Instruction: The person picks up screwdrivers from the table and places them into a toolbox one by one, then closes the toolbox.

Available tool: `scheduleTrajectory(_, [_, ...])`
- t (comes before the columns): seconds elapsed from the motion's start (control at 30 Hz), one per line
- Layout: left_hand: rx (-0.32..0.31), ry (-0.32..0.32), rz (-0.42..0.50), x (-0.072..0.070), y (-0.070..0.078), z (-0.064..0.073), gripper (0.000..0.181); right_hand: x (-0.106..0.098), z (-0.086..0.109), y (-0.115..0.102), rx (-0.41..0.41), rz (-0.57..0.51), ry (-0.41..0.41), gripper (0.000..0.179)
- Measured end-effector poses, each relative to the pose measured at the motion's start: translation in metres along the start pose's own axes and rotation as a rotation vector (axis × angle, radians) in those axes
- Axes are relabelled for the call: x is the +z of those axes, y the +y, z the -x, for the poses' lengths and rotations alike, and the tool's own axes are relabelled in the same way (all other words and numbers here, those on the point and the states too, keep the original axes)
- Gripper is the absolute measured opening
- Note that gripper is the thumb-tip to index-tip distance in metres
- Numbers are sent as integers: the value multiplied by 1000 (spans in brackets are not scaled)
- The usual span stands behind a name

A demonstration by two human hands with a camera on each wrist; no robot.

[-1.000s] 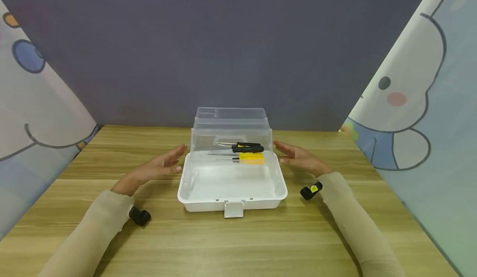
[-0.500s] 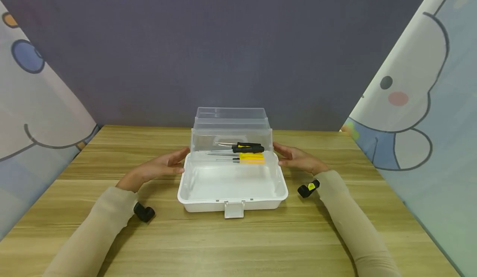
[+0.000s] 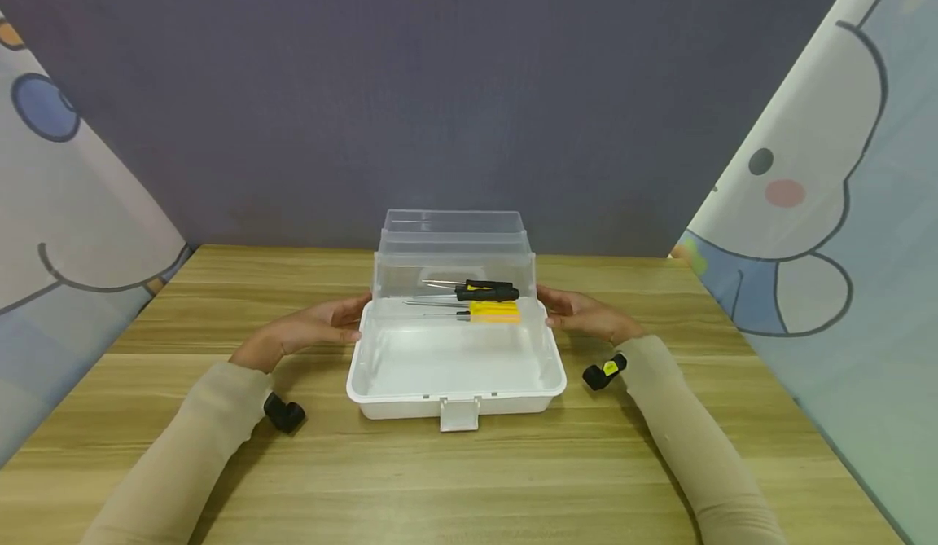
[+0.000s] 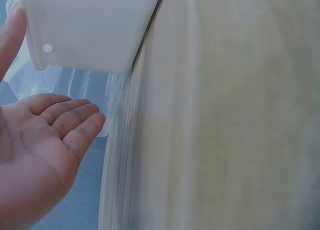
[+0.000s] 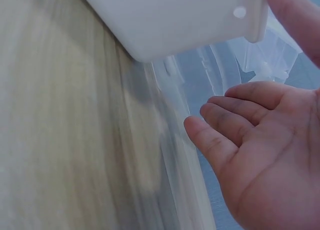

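A white plastic toolbox [image 3: 396, 407] stands on the table with its clear lid [image 3: 454, 239] tipped back. Screwdrivers with black handles [image 3: 487, 293] and yellow handles [image 3: 494, 311] lie crosswise at its back, shafts to the left. My left hand [image 3: 311, 329] is at the box's left side, thumb at the rim; in the left wrist view its fingers [image 4: 75, 122] extend past the back corner near the lid. On the opposite side, my right hand [image 3: 589, 317] mirrors it, thumb at the rim and fingers [image 5: 220, 140] stretched out behind. Neither palm meets the box wall.
The wooden table [image 3: 454, 488] runs back to a dark grey panel [image 3: 454, 105]. Cartoon-printed sheets [image 3: 791, 203] stand on both sides. A latch [image 3: 459, 415] hangs at the front of the box. Small black cameras [image 3: 284, 415] sit at both wrists.
Both hands have moved inward, bringing the thumbs from beside the toolbox to its rim. The toolbox and screwdrivers stay essentially where they were.
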State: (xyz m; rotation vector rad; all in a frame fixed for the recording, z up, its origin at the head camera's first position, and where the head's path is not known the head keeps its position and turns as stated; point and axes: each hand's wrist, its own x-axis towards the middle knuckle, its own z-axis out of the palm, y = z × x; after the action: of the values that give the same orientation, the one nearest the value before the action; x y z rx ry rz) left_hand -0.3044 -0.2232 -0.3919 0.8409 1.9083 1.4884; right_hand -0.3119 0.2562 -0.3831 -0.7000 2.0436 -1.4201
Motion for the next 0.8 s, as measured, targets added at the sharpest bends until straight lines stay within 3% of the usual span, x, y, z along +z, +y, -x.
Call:
scheduleTrajectory(0.37, [-10, -17, 38, 0, 1, 1, 89, 5, 2, -3, 9, 7, 29, 75])
scheduleTrajectory(0.67, [-37, -47, 18, -1, 6, 2, 88, 5, 1, 0, -16, -66, 17, 75])
scheduleTrajectory(0.8, [-21, -56, 33, -1, 4, 2, 89, 7, 0, 3, -40, -92, 3, 74])
